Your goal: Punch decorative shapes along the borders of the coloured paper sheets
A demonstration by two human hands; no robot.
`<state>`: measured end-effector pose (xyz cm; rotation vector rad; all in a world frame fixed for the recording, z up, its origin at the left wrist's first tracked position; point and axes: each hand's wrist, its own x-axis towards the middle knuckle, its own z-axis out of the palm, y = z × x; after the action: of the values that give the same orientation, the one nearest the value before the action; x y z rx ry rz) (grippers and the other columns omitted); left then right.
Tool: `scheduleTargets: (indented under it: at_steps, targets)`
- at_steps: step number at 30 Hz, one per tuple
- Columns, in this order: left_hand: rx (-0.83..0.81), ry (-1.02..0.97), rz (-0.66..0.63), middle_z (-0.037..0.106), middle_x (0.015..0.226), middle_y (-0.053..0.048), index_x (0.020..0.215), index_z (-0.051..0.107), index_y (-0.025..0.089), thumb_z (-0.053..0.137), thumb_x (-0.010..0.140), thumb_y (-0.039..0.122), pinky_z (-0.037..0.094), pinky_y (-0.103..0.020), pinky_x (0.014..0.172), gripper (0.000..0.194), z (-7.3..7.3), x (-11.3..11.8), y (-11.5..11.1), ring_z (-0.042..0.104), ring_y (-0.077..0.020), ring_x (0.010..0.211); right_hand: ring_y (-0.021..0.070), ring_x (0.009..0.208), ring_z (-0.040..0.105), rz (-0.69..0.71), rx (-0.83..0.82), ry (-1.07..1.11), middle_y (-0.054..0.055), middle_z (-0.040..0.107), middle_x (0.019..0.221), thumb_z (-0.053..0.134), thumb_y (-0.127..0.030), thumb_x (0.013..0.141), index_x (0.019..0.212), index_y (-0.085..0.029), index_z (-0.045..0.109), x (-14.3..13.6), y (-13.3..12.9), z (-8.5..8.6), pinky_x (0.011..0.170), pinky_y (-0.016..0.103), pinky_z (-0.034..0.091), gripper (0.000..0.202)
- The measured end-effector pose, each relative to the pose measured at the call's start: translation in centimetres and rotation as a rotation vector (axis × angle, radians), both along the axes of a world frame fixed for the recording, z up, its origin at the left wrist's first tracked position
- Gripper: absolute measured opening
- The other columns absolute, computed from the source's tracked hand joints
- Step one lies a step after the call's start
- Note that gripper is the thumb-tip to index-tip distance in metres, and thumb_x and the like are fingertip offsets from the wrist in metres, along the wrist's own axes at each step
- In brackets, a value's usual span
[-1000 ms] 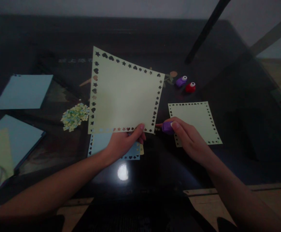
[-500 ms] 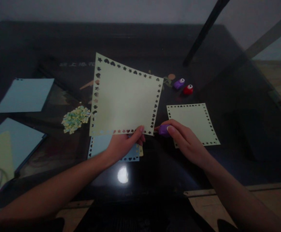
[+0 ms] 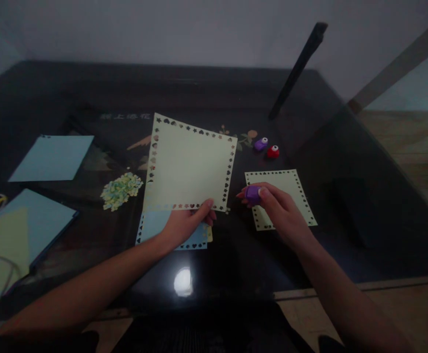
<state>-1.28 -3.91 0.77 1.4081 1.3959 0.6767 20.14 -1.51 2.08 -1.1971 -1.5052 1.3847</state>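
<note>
My left hand (image 3: pixel 189 223) pinches the bottom edge of a pale yellow sheet (image 3: pixel 191 166), tilted up, with small shapes cut along its borders. Under it, partly hidden, lies a blue sheet (image 3: pixel 155 224) with a similar cut border. My right hand (image 3: pixel 276 206) grips a purple punch (image 3: pixel 252 194), thumb on its end, a little to the right of the raised sheet. Below that hand, another pale yellow sheet (image 3: pixel 290 189) with cut borders rests on the table.
Left of the raised sheet is a pile of paper bits (image 3: pixel 121 191). Another purple punch (image 3: pixel 261 143) and a red punch (image 3: pixel 273 152) stand behind. Blue sheets (image 3: pixel 54 158) lie left, near a yellow sheet (image 3: pixel 6 240). A dark post (image 3: pixel 294 73) rises at the back right.
My right hand with the purple punch has moved slightly away from the sheet's lower right corner. The view has tilted up, showing more wall.
</note>
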Motion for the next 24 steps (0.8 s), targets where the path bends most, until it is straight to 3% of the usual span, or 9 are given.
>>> scheduleTargets:
  at_steps: [5, 12, 17, 24]
  targets:
    - [0.034, -0.001, 0.018, 0.071, 0.066, -0.005, 0.061, 0.062, 0.019, 0.039, 0.090, 0.042, 0.052, -0.029, 0.075, 0.043, -0.18, 0.05, 0.03, 0.066, -0.0155, 0.067, 0.0170, 0.080, 0.061, -0.119, -0.055, 0.198, 0.004, 0.069, 0.092, 0.054, -0.041, 0.088, 0.107, -0.025, 0.065, 0.53, 0.37, -0.40, 0.067, 0.031, 0.047, 0.027]
    - [0.134, 0.085, 0.012, 0.072, 0.067, -0.005, 0.055, 0.063, 0.022, 0.038, 0.091, 0.044, 0.050, -0.031, 0.081, 0.049, -0.02, 0.01, 0.03, 0.066, -0.0185, 0.073, 0.0121, 0.072, 0.058, -0.095, -0.164, 0.325, 0.005, 0.067, 0.099, 0.069, -0.033, 0.077, 0.102, -0.024, 0.067, 0.30, 0.57, -0.23, 0.069, 0.030, 0.049, 0.027]
    - [0.196, 0.144, 0.016, 0.073, 0.071, -0.004, 0.058, 0.066, 0.023, 0.038, 0.091, 0.043, 0.048, -0.033, 0.085, 0.048, 0.01, -0.21, -0.09, 0.066, -0.0198, 0.074, 0.0119, 0.073, 0.059, -0.151, -0.151, 0.327, 0.002, 0.067, 0.095, 0.079, -0.024, 0.064, 0.100, -0.024, 0.067, 0.26, 0.74, -0.50, 0.066, 0.028, 0.049, 0.038]
    - [0.172, 0.141, 0.067, 0.074, 0.074, -0.003, 0.059, 0.068, 0.022, 0.038, 0.088, 0.046, 0.047, -0.035, 0.090, 0.048, -0.60, -0.09, -0.14, 0.067, -0.0227, 0.082, 0.0130, 0.064, 0.061, -0.170, -0.090, 0.221, 0.006, 0.071, 0.096, 0.074, -0.032, 0.069, 0.104, -0.020, 0.062, 0.22, 1.04, -0.87, 0.063, 0.031, 0.050, 0.038]
